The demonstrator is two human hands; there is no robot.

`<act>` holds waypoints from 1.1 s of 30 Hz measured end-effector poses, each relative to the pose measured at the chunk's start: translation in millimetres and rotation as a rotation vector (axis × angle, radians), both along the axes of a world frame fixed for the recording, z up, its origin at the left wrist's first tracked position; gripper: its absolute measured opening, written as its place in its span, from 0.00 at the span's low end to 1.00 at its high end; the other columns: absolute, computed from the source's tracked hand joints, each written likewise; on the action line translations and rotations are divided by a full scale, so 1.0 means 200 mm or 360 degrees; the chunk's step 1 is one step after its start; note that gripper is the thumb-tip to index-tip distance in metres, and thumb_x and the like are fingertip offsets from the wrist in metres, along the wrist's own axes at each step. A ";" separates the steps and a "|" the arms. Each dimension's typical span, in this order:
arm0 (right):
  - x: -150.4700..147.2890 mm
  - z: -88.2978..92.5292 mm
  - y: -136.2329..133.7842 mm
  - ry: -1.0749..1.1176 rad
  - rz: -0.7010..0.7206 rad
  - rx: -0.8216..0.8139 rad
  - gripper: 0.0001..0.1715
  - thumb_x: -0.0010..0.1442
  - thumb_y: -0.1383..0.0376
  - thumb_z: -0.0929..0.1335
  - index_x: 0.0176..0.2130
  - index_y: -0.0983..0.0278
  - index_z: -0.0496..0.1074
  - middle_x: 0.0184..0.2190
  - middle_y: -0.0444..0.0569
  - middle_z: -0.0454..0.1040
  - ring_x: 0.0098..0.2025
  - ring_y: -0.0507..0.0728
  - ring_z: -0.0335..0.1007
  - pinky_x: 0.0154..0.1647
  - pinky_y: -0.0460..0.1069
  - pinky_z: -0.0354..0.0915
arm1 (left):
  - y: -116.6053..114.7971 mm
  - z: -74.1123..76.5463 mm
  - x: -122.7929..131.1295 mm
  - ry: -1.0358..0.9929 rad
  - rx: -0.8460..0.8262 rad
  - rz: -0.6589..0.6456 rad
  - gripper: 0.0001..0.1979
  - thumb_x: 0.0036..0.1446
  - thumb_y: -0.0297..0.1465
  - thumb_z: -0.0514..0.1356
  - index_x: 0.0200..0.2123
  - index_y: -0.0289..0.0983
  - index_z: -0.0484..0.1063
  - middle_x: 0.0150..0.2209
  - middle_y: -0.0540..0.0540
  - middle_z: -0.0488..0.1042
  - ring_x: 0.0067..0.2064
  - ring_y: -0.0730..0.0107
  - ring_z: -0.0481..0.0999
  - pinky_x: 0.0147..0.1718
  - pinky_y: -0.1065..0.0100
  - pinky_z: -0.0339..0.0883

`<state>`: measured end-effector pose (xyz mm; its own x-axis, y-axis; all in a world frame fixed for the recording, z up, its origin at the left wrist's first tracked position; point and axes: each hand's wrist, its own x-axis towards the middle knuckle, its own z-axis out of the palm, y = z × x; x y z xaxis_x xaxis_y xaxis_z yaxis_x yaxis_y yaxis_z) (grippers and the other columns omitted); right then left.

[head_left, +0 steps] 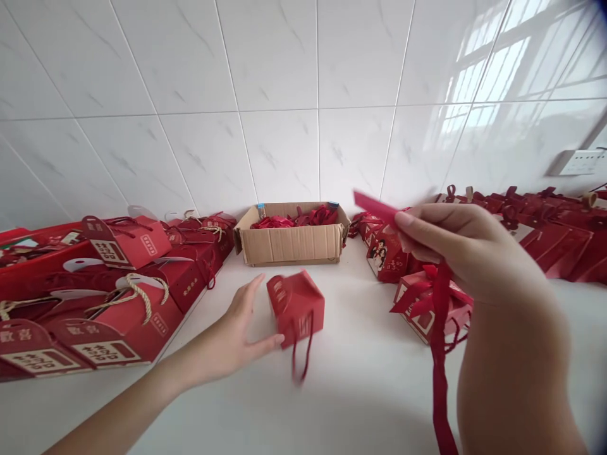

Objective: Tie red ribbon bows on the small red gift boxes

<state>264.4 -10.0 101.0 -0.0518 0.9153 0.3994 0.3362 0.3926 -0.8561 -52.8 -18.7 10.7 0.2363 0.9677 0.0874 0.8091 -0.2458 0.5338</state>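
A small red gift box point(303, 303) with a cord handle stands on the white table, slightly blurred. My left hand point(244, 325) is at its left side, fingers spread and thumb tip by the lower corner; whether the thumb touches the box I cannot tell. My right hand point(455, 240) is raised on the right, thumb and fingers pinched on a red ribbon point(440, 366). One short end points up to the left, and the long end hangs down past the wrist. Behind the hanging ribbon lies another red gift box point(412, 309) with a ribbon bow on it.
A cardboard box point(291, 245) with red ribbon pieces stands against the tiled wall point(279, 151). Several red gift boxes point(114, 322) with rope handles are grouped at the left. Rows of red bags or boxes point(564, 243) line the right, and a power socket point(579, 162) sits on the wall.
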 end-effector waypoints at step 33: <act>-0.20 -0.23 0.36 -0.0925 0.0728 -0.0697 0.11 0.51 0.65 0.63 0.20 0.65 0.65 0.21 0.45 0.66 0.24 0.51 0.59 0.26 0.47 0.55 | 0.38 0.16 0.24 0.0133 -0.0159 -0.0519 0.15 0.58 0.40 0.51 0.47 0.47 0.70 0.62 0.49 0.56 0.59 0.60 0.62 0.50 0.64 0.65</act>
<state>223.5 62.1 55.3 -0.5403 0.8199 -0.1894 0.6573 0.2708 -0.7033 -4.7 57.6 43.0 0.5367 0.8430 -0.0369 0.7387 -0.4483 0.5034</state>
